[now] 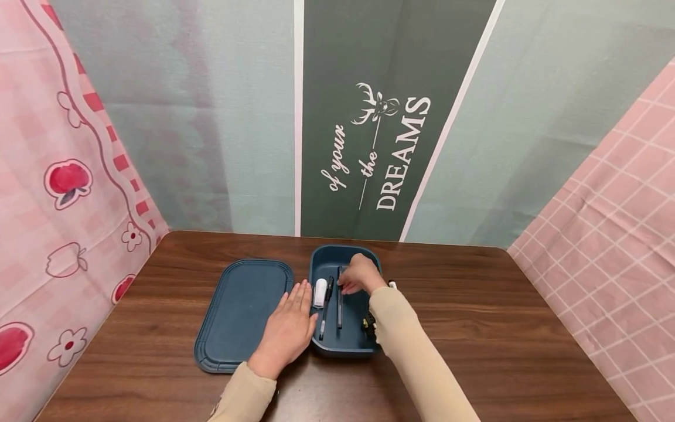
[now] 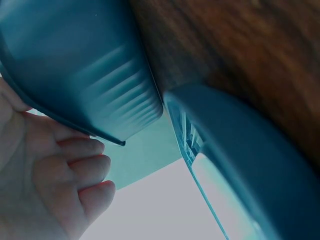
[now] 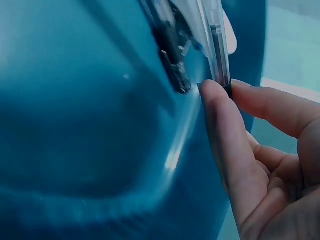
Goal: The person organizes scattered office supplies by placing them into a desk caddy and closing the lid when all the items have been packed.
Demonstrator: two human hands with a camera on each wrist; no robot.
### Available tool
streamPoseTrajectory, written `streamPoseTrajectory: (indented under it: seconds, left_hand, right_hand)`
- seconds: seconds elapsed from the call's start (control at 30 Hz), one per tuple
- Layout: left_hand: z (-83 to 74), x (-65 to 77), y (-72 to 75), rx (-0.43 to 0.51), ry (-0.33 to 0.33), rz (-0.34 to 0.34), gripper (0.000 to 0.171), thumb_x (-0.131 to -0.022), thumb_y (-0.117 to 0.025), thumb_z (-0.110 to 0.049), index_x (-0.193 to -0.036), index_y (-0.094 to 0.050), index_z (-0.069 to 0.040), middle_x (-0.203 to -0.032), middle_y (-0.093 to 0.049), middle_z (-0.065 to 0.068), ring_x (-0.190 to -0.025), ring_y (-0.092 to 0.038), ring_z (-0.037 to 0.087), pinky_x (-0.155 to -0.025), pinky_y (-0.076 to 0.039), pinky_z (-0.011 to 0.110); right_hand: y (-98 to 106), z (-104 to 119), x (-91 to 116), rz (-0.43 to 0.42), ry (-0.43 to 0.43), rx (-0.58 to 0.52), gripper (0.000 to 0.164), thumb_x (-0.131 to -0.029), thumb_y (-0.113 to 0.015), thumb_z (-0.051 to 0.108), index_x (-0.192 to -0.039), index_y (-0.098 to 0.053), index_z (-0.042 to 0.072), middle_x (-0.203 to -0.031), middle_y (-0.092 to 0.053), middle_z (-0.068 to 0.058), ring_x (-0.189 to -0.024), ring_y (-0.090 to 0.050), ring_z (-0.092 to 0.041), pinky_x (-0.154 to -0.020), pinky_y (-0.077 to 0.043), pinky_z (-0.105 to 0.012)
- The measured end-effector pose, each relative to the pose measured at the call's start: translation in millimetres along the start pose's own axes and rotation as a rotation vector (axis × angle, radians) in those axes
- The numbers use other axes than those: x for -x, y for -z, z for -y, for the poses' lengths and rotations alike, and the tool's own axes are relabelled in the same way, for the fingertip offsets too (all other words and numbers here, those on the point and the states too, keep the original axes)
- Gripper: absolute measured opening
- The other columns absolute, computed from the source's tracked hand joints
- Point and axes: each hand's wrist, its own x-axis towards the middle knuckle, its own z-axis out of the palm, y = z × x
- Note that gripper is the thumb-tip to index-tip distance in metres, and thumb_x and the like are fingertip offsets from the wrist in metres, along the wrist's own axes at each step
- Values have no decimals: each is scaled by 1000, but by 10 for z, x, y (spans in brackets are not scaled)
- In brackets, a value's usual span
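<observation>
A dark blue box (image 1: 343, 347) without its lid stands on the table. My right hand (image 1: 360, 274) reaches inside and pinches a clear-barrelled pen (image 1: 340, 310) by its dark end, between thumb and index finger; the pinch shows close up in the right wrist view. To the left of that pen lie a second pen (image 1: 326, 310) with a black cap and a small white object (image 1: 320, 292). My left hand (image 1: 289, 323), fingers straight, rests against the box's left rim, its fingertips at the rim in the left wrist view too. A black and yellow item (image 1: 368, 324), partly hidden by my right sleeve, is at the box's right side.
The blue lid (image 1: 245, 310) lies flat on the brown table (image 1: 474, 316), left of the box. A small white and black tip (image 1: 392, 284) shows right of the box beside my sleeve. Fabric curtains (image 1: 253, 117) hang behind and at both sides.
</observation>
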Motion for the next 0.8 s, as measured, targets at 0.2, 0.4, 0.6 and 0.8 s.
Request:
streamPoseTrajectory:
  seconds: [0.2,0.4,0.6,0.8]
  left_hand:
    - [7,9,6,-4,0,-7,57,-95,-54,-26,-138,-41,8,-144,-38,22,-133,-37,32,-107,-32,45]
    - [11,14,3,-8,-11,-28,56,-95,-55,-26,-137,-42,9,-143,-40,22,-132,-38,32,-106,-33,44]
    - [7,24,3,-12,-13,-24,56,-95,-55,-26,-137,-42,9,-143,-40,22,-132,-39,32,-106,-34,44]
    - [8,13,17,-14,-10,-19,56,-95,-55,-26,-138,-41,9,-143,-39,22,-132,-38,32,-106,-34,44]
  right_hand:
    - [-133,-24,-34,-13,5,106,13,-77,-73,-1,-67,-65,-4,-56,-63,-13,-48,-65,-19,-55,-57,-34]
    - [-216,-81,-45,-35,10,165,12,-76,-72,-2,-67,-65,-3,-55,-62,-12,-48,-64,-20,-49,-55,-31]
    - [-277,-100,-21,-42,40,211,15,-75,-74,-2,-63,-65,-2,-53,-62,-12,-48,-64,-20,-48,-54,-30]
    - [-289,-65,-23,-50,56,237,16,-75,-73,-2,-62,-65,-3,-55,-63,-12,-50,-65,-22,-48,-55,-31]
